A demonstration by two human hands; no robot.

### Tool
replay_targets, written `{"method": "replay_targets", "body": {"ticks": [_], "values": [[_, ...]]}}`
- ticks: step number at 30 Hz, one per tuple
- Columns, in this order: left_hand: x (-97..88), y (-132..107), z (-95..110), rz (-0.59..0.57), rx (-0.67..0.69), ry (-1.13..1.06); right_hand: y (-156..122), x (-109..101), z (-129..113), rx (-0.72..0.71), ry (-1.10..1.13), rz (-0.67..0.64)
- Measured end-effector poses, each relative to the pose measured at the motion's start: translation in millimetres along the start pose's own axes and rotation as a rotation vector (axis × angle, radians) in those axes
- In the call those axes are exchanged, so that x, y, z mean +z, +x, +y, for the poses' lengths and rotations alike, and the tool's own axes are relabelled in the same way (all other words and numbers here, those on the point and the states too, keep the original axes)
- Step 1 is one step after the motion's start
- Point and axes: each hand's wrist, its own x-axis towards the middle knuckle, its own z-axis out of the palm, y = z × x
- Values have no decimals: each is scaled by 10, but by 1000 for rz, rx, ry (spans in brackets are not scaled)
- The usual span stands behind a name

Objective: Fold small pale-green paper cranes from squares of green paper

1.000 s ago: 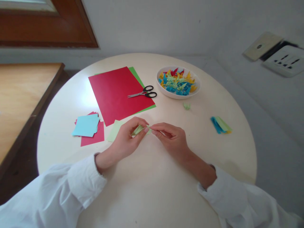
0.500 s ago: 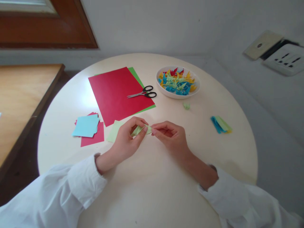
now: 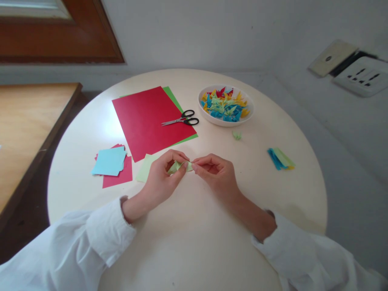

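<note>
Over the middle of the white round table, my left hand (image 3: 163, 176) pinches a small folded piece of pale green paper (image 3: 175, 167) between thumb and fingers. The fingertips of my right hand (image 3: 216, 171) are closed on the right end of the same paper. Part of its shape is hidden by the fingers. A pale green sheet (image 3: 144, 169) lies flat just behind my left hand. Farther back, to the right of the hands, sits a small pale green folded paper piece (image 3: 237, 135).
Scissors (image 3: 181, 119) with black handles rest on a large red sheet (image 3: 151, 125), over a green one. A white bowl (image 3: 224, 122) holds several colourful folded paper cranes. Small blue squares (image 3: 109, 161) lie left on red squares (image 3: 121, 178); folded coloured papers (image 3: 281, 158) lie right.
Both hands keep their grip on the folded paper, with only a very slight shift of the right hand leftward. The whole view has moved a little.
</note>
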Motion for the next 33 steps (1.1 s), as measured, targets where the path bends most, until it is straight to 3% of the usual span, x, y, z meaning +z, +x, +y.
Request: {"method": "replay_targets", "body": {"ticks": [13,33], "values": [[35,10,-8,31,-28,-46,8,-12,62,-67,-19,8],[42,18,3,69,10,-65,31,3,8,13,25,55]]}}
